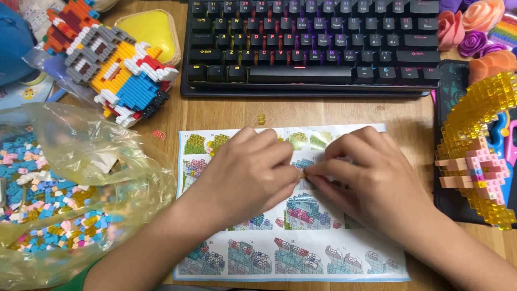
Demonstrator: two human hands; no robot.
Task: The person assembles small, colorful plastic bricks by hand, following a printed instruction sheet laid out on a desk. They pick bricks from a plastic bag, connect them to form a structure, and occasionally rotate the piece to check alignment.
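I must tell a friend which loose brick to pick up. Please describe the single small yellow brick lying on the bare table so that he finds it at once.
Start at the black keyboard along the table's far edge. Just below its front edge, above the top border of the instruction sheet, lies the small yellow brick. It is translucent and alone on bare wood, while the small red piece sits further left.

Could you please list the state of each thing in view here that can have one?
Left hand: fingertips pinched together, meeting the right hand.
Right hand: fingertips pinched on something tiny, hidden.
Instruction sheet: flat on the desk, under both hands.
Plastic bag: open, holding loose small bricks.
Brick figure: built, lying on its side.
Keyboard: keys lit.
Yellow brick model: assembled, lying on a dark mat.
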